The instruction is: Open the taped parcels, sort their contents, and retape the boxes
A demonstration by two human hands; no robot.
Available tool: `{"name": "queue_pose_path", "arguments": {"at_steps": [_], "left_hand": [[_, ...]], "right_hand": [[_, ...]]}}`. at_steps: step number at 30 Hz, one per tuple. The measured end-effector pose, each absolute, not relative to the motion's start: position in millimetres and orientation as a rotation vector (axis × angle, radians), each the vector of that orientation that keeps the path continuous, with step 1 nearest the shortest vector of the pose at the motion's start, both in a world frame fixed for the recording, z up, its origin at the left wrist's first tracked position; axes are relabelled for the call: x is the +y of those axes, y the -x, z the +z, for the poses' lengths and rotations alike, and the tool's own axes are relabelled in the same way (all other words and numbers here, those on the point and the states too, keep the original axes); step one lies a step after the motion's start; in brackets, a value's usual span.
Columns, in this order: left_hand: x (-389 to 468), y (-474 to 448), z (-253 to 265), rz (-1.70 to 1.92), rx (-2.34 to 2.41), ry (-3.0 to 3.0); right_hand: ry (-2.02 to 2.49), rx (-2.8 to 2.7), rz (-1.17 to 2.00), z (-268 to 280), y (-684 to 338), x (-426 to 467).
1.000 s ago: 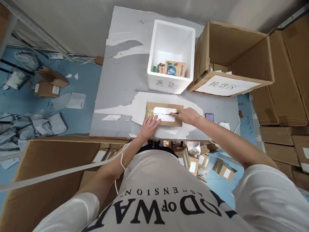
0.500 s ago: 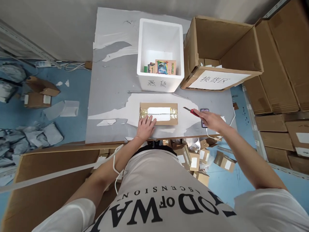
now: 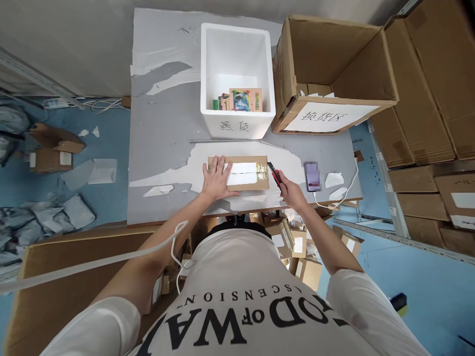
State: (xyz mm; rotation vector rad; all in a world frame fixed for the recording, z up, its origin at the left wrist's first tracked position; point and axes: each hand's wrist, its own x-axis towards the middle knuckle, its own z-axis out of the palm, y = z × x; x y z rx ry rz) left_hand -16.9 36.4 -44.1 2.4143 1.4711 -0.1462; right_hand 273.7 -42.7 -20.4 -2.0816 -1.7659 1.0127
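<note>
A taped cardboard box [image 3: 238,187] with a white label lies flat near the table's front edge. My left hand [image 3: 216,182] rests on its left end, fingers spread and pressing on the top. In my right hand [image 3: 291,192] is a red and black utility knife [image 3: 275,176], its tip at the box's right end by the clear tape. Whether the blade touches the cardboard I cannot tell. A phone [image 3: 312,176] with a white cable lies right of my right hand.
Behind the box stand a white foam bin [image 3: 237,126] holding small packages and a large open carton [image 3: 330,117] with a handwritten sign. Torn paper scraps [image 3: 159,191] lie on the grey table [image 3: 159,133]. A big carton [image 3: 74,267] and several small boxes sit below the front edge.
My right hand has come left from beside the phone, bringing the utility knife to the box's right end. My left hand has shifted further onto the box, its fingers spread wider.
</note>
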Motion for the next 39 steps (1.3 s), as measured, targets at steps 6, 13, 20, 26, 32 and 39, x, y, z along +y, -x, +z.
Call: {"name": "queue_pose_path", "arguments": {"at_steps": [6,13,20,26,32,39], "left_hand": [[36,17,-42,-0.15,1.471,-2.395],[34,16,-42,-0.116,1.482,-2.375],[34,14,-39,-0.176,1.513,-2.316],[35,14,-37,-0.19,1.505,-2.289],[35,14,-36,-0.216,1.508,-2.29],[35,13,-37,-0.177,1.496,-2.286]], "right_hand": [[2.178,-1.845,0.946,-15,-265,-43],[2.404,-2.069,0.743,1,-247,-39],[2.46,-2.271,0.734,19,-240,-39],[2.486,-2.329,0.811,37,-240,-51],[2.482,-2.329,0.834,43,-238,-68],[2.426,-2.097,0.922,45,-251,-83]]}}
